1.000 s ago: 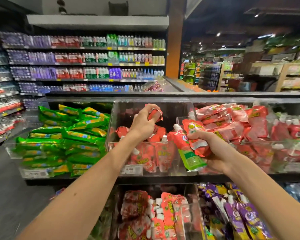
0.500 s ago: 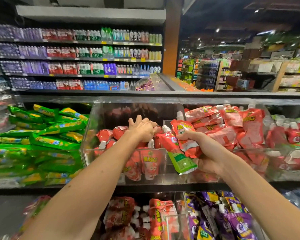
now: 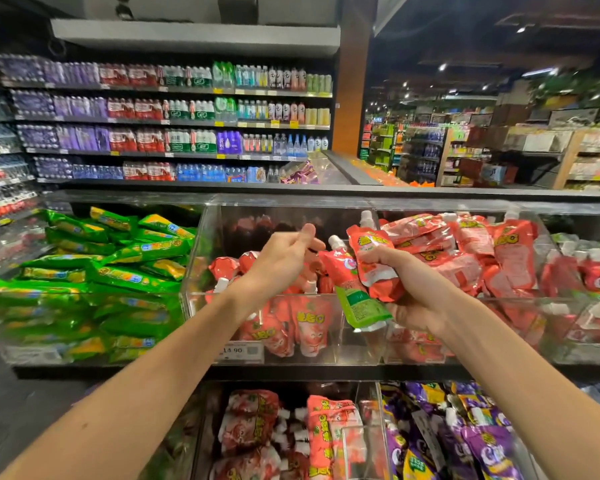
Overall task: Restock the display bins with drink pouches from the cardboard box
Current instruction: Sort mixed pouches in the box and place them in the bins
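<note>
My right hand (image 3: 414,296) grips a small bundle of red drink pouches (image 3: 369,258) with white caps; one shows a green lower end. It hovers over the front right corner of the middle clear bin (image 3: 201,244), which is partly filled with red pouches (image 3: 302,323). My left hand (image 3: 281,259) hangs above that bin with fingers loosely curled and nothing in it, its fingertips close to the held bundle. The cardboard box is out of view.
A bin heaped with red pouches (image 3: 482,251) stands to the right, and a bin of green packets (image 3: 118,268) to the left. Lower bins hold red pouches (image 3: 257,431) and purple pouches (image 3: 465,434). Bottled-drink shelves (image 3: 174,119) line the aisle behind.
My left hand lowered a red pouch into the middle bin, let it go, and has drawn back empty toward the bundle. My right hand stays in place with its pouches.
</note>
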`<action>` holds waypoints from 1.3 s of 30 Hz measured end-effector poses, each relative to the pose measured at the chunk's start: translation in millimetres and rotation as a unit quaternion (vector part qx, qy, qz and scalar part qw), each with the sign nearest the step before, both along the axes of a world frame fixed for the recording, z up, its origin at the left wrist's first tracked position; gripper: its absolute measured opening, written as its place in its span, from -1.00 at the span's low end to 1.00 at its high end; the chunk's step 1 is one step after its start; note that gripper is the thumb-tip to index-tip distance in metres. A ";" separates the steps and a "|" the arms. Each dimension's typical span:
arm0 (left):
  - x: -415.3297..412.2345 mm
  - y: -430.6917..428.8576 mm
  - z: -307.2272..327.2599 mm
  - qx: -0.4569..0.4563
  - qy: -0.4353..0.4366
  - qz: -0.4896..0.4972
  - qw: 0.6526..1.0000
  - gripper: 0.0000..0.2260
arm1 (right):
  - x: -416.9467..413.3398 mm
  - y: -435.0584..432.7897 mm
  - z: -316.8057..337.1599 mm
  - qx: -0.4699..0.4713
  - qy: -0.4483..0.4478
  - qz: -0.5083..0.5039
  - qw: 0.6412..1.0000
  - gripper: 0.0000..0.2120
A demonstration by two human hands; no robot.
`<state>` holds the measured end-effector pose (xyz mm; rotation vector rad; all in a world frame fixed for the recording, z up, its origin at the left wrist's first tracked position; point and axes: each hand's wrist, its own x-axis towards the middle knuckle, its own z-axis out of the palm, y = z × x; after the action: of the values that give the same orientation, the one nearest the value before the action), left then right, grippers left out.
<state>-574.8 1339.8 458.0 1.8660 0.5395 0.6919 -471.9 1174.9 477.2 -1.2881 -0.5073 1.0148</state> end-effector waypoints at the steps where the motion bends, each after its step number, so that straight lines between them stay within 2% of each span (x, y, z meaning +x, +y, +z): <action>1: -12.0 -10.5 -2.8 -0.089 -0.002 -0.038 0.995 -0.51 | -3.7 2.5 2.2 0.004 0.004 0.001 1.000 -0.87; 2: -22.0 -18.5 -7.2 -0.135 0.022 -0.080 0.987 -0.41 | -6.2 7.3 2.8 0.006 0.005 0.001 1.000 -0.87; 4: -38.2 -34.7 -13.9 -0.139 0.085 -0.136 0.977 -0.32 | -14.2 17.7 2.3 0.006 0.003 0.009 1.000 -0.85; 6: -47.9 -44.0 -17.6 -0.142 0.068 -0.132 0.979 -0.50 | -23.6 29.8 1.0 -0.003 -0.015 0.020 1.000 -0.85; 8: -55.2 -43.0 -19.9 -0.161 0.000 -0.095 0.982 -0.71 | -30.5 42.7 -0.1 -0.011 -0.047 0.026 0.998 -0.83; 10: -66.9 -33.5 -20.4 -0.158 -0.035 -0.022 0.987 -0.84 | -35.7 55.6 0.4 -0.020 -0.084 0.026 0.996 -0.83; 13: -93.1 -10.7 -12.5 -0.074 -0.074 0.125 0.987 -0.90 | -39.5 76.8 3.4 -0.069 -0.167 0.013 0.983 -0.79; 16: -115.0 13.7 -2.8 -0.037 -0.072 0.189 0.979 -0.84 | -44.2 105.7 6.2 -0.101 -0.167 0.080 0.977 -0.72; 19: -126.6 26.5 1.8 -0.012 -0.048 0.207 0.977 -0.87 | -56.1 139.3 11.2 -0.106 -0.175 0.111 0.973 -0.76; 21: -131.5 29.7 0.2 -0.009 -0.037 0.202 0.979 -0.91 | -64.2 162.5 15.2 -0.117 -0.205 0.097 0.967 -0.79; 24: -138.9 32.9 -1.9 -0.006 -0.029 0.196 0.980 -0.91 | -67.8 195.9 8.6 -0.150 -0.210 0.052 0.965 -0.79; 27: -147.8 30.0 0.5 -0.007 -0.032 0.194 0.980 -0.94 | -65.0 222.4 -4.6 -0.124 -0.253 -0.029 0.959 -0.71; 30: -153.9 28.4 2.8 -0.003 -0.040 0.177 0.983 -0.94 | -68.5 235.6 -6.9 -0.111 -0.305 -0.087 0.942 -0.63; 31: -155.9 27.8 3.6 -0.004 -0.038 0.173 0.984 -0.91 | -70.8 237.0 -5.9 -0.118 -0.346 -0.091 0.926 -0.60; 33: -159.1 27.3 4.4 -0.006 -0.032 0.167 0.985 -0.89 | -74.4 234.4 -7.7 -0.161 -0.463 -0.099 0.866 -0.55; 35: -161.6 25.7 4.7 -0.008 -0.030 0.156 0.987 -0.89 | -74.7 228.5 -13.0 -0.192 -0.535 -0.093 0.818 -0.45; 38: -163.9 23.4 3.1 -0.022 -0.029 0.141 0.989 -0.86 | -69.8 217.9 -19.1 -0.201 -0.528 -0.034 0.824 -0.27; 39: -164.7 23.1 2.2 -0.028 -0.030 0.137 0.990 -0.84 | -69.6 212.9 -19.5 -0.191 -0.540 -0.023 0.819 -0.27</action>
<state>-739.5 1362.9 460.2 1.7295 0.7781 0.9019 -541.5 1387.8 457.7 -2.2029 -1.1527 0.2307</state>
